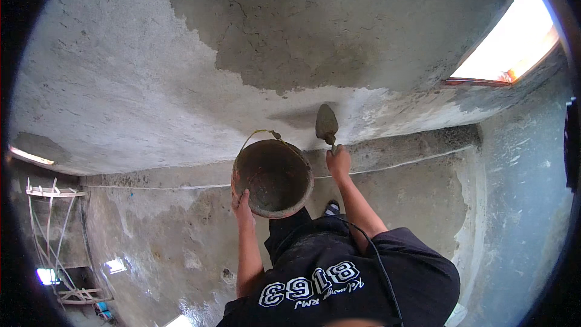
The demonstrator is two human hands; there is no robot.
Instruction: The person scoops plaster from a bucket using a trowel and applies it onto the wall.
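Observation:
My left hand (242,204) grips the rim of a round, mortar-stained bucket (273,178), thumb over the edge. The bucket tilts so that its dark inside shows, with some residue on the walls. Its thin yellowish handle (250,135) stands up over the far rim. To the right of it, my right hand (339,161) is closed round the handle of a trowel (327,122). The trowel's grey, mortar-coated blade points up toward the wall, apart from the bucket. Ahead is the plastered wall (163,85), pale in its lower part, with a darker, damp-looking patch (284,24) above.
A bright window opening (514,36) is at the upper right. A wooden stand (57,236) rises at the far left, with a small blue object (104,310) by its foot. The stained floor (163,230) shows wet spots. A side wall (520,175) bounds the right.

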